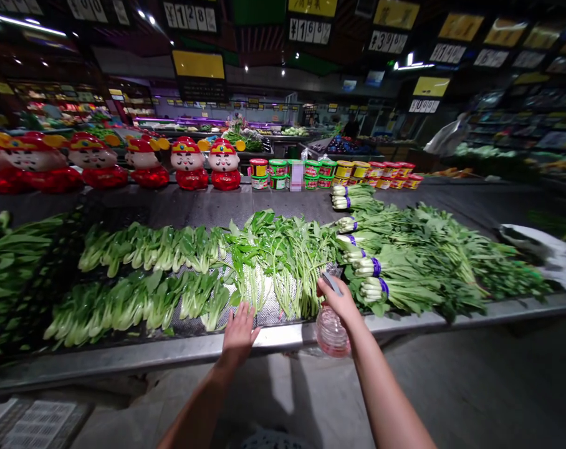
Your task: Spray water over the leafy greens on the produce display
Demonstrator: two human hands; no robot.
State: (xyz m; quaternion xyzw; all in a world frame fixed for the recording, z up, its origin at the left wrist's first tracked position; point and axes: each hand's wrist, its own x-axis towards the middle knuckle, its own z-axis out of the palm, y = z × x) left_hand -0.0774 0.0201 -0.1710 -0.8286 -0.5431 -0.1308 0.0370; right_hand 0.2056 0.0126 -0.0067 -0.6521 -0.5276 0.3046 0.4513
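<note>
My right hand (339, 304) is wrapped round the grey-topped neck of a clear spray bottle (332, 337), held over the front metal edge (278, 337) of the vegetable display. Just beyond it lie loose leafy greens with long thin stems (295, 255). My left hand (240, 327) has its fingers stretched out, resting at the metal edge close to the pale stem ends. To its left, bok choy (124, 302) lies in two rows on the dark perforated shelf.
Bunched greens with purple bands (369, 268) lie at the right, near a white plastic bag (540, 246). Red figurines (189, 165) and stacked small tubs (311, 173) line the back. Price signs (310, 31) hang overhead. A crate (42, 424) sits low at the left.
</note>
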